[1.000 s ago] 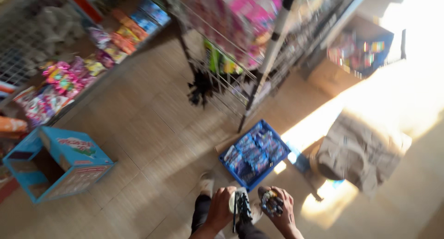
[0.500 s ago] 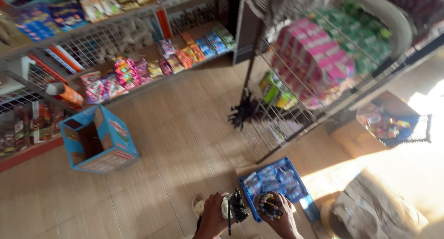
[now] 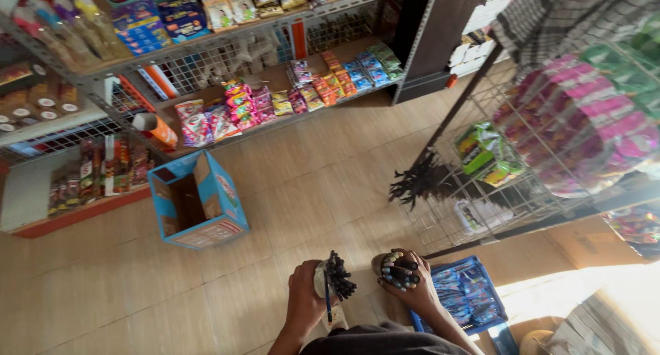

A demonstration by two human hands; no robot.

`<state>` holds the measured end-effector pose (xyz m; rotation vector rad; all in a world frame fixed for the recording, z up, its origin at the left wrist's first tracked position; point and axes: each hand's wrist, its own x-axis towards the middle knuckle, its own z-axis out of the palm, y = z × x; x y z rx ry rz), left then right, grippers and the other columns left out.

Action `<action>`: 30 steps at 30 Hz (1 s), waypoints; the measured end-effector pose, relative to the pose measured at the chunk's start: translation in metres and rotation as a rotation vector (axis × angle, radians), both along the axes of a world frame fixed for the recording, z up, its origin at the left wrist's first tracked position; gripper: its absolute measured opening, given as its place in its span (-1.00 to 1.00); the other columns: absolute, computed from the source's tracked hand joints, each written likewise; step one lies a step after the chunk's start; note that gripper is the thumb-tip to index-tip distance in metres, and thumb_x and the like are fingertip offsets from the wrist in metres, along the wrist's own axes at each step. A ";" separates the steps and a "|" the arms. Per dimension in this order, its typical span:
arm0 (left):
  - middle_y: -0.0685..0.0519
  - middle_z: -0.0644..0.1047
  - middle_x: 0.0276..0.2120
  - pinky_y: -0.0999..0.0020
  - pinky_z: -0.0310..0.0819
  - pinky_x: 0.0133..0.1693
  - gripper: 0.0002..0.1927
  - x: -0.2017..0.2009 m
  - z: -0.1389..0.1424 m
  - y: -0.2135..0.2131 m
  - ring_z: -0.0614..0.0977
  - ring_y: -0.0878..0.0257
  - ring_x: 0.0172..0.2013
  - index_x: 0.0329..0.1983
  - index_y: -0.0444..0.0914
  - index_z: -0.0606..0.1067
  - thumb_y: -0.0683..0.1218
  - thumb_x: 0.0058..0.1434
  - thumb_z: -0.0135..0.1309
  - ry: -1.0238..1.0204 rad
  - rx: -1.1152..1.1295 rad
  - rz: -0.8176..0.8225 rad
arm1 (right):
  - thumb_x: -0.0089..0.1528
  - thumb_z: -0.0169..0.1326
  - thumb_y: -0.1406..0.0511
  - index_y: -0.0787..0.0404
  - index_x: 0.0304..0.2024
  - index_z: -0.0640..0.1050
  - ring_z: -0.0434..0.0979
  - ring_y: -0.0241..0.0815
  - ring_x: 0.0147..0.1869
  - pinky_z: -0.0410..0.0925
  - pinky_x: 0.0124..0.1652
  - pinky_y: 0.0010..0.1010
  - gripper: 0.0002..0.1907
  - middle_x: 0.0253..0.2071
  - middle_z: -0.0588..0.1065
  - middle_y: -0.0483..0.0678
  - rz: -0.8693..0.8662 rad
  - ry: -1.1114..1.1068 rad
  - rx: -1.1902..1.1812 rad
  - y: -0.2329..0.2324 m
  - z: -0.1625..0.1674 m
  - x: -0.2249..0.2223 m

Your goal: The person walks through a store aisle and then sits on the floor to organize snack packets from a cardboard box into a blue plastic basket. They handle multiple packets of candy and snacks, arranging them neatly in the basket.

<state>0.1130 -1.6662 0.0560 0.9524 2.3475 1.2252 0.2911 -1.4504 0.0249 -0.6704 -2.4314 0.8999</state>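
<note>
Tiled floor (image 3: 302, 183) fills the view ahead of both hands. Far ahead and to the left of the hands runs a wire shelf (image 3: 227, 59) stocked with coloured snack packets. To the right, ahead of the right hand, stands a wire rack (image 3: 550, 142) holding pink and green packs, with a black bundle hanging at its near corner. Ahead and left of the left hand sits an open blue carton (image 3: 196, 204), tipped on its side, opening facing left. Just beside the right hand, on its right, lies a blue tray (image 3: 467, 293) of small packets. Left hand (image 3: 306, 296): fingers curled closed around a pale cup (image 3: 321, 279) of dark pens (image 3: 338, 276), tips fanned out to the right; one blue pen hangs down below it. Right hand (image 3: 412, 286): fingers wrapped shut around a second bundle of pens (image 3: 399, 269), capped ends with mixed colours facing the camera. The two hands are near each other, not touching, low in the view.
</note>
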 end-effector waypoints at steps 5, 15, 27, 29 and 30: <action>-0.02 0.56 -0.13 0.07 0.26 0.04 -0.27 -0.019 -0.004 -0.037 0.53 -0.04 -0.01 -0.02 -0.19 0.46 -0.10 -0.34 0.49 -0.017 0.044 0.118 | -0.10 0.45 0.08 0.14 -0.17 0.62 0.46 0.12 0.18 0.24 0.19 -0.02 -0.48 0.04 0.51 0.01 0.104 -0.062 0.008 -0.013 0.015 -0.038; -0.12 0.55 -0.16 0.05 0.39 -0.03 -0.25 -0.056 -0.003 -0.062 0.54 -0.12 -0.07 -0.03 -0.24 0.47 -0.04 -0.38 0.48 -0.120 0.101 0.253 | -0.09 0.42 0.09 0.02 -0.11 0.67 0.45 0.09 0.25 0.27 0.21 -0.09 -0.51 0.14 0.51 -0.03 0.313 0.023 -0.002 -0.017 0.010 -0.132; -0.13 0.56 -0.19 0.03 0.40 -0.08 -0.23 -0.199 -0.019 0.007 0.56 -0.14 -0.11 -0.04 -0.25 0.44 -0.05 -0.39 0.47 -0.059 0.130 0.299 | -0.11 0.46 0.09 0.13 0.09 0.49 0.44 0.11 0.20 0.36 0.13 -0.07 -0.24 0.06 0.52 0.00 0.327 -0.134 -0.238 0.045 0.010 -0.314; -0.16 0.53 -0.18 0.01 0.36 -0.06 -0.21 -0.232 -0.013 0.028 0.52 -0.17 -0.09 -0.01 -0.26 0.42 -0.04 -0.36 0.48 0.008 0.103 0.263 | -0.10 0.46 0.11 0.13 0.10 0.48 0.42 0.13 0.22 0.36 0.12 -0.07 -0.24 0.07 0.51 0.01 0.302 -0.098 -0.225 0.066 0.028 -0.339; -0.14 0.54 -0.16 0.02 0.37 -0.05 -0.23 -0.249 -0.010 0.039 0.52 -0.15 -0.07 -0.01 -0.25 0.43 -0.03 -0.34 0.49 0.008 0.103 0.247 | -0.10 0.46 0.12 0.14 0.11 0.48 0.41 0.14 0.23 0.36 0.12 -0.07 -0.24 0.07 0.50 0.02 0.287 -0.078 -0.219 0.077 0.037 -0.351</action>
